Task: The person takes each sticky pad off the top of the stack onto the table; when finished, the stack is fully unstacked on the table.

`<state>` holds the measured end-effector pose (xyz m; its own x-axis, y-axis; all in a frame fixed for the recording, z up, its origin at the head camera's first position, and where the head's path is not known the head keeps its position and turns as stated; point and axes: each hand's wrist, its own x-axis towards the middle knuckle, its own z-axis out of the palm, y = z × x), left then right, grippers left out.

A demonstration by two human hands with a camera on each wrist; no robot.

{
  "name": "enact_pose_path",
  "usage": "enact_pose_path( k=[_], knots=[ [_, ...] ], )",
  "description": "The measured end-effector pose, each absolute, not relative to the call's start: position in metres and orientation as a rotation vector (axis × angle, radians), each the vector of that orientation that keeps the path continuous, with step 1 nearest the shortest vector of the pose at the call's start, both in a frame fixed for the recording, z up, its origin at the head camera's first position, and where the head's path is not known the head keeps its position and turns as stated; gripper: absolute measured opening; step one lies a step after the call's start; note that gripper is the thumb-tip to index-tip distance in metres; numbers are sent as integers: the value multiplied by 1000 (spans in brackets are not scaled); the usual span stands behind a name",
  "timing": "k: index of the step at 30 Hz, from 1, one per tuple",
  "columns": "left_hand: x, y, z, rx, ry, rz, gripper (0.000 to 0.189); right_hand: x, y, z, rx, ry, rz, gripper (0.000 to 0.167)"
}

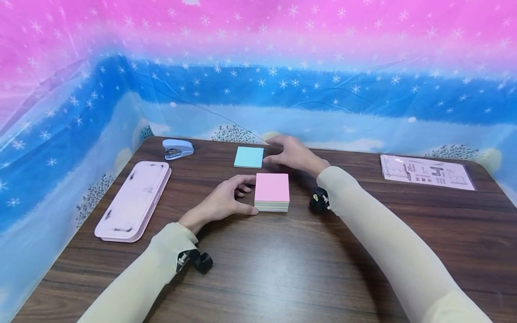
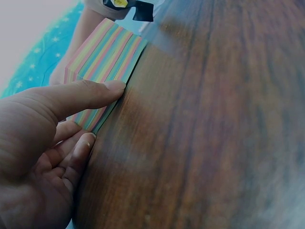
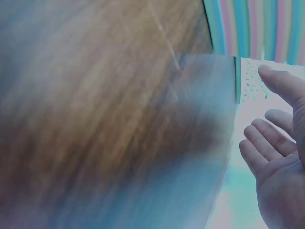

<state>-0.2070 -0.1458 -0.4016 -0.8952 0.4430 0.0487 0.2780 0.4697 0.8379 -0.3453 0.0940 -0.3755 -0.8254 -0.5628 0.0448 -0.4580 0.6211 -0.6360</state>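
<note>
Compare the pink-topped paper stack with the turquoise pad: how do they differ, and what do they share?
Colour: the pink-topped stack has striped, many-coloured sides; the turquoise pad shows a plain turquoise top.
Thickness: the stack is a tall block; the pad is thin.
Place: the stack lies nearer the person, the pad nearer the table's far edge.
Shared: both have flat, square-looking tops and rest on the table.

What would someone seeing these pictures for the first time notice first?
The pink-and-blue snowflake cloth would probably catch the eye first, hanging behind the table. Next comes the pink-topped paper stack near the table's middle, with the left hand at its left side. Farther back lies a thin turquoise pad, with the right hand just right of it.
</note>
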Motion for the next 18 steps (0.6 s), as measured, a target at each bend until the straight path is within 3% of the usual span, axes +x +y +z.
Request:
enact_pose_path(
  k=[18],
  knots=[
    [-207, -147, -403, 646, 2528, 1403, 83, -315, 129, -361, -907, 2707, -1179, 62]
  ],
)
